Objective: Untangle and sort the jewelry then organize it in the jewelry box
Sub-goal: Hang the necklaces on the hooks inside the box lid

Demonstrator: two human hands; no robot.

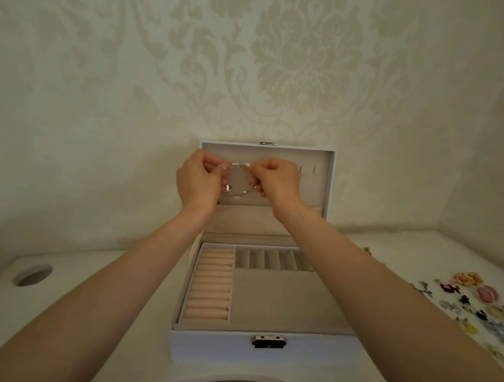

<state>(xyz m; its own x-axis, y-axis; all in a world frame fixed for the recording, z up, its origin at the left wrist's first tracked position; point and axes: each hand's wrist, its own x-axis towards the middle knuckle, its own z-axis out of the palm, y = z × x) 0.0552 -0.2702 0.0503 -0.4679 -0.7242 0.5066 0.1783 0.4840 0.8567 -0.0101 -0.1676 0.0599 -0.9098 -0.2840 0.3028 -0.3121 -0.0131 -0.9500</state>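
A white jewelry box (220,343) stands open in front of me, its lid (324,190) upright against the wall. Inside are peach ring rolls (210,287) at the left, a row of small slots (272,258) at the back and a flat beige compartment (284,302). My left hand (195,180) and my right hand (278,181) are raised before the lid's inner face. Both pinch a clear beaded bracelet (238,193) that hangs as a loop between them. Small hooks (309,171) show on the lid to the right of my right hand.
Several loose pieces of jewelry (474,301), gold, pink, dark and silver, lie spread on the white table (93,280) at the right. A round cable hole (33,275) is at the table's left. A patterned wall stands close behind the box.
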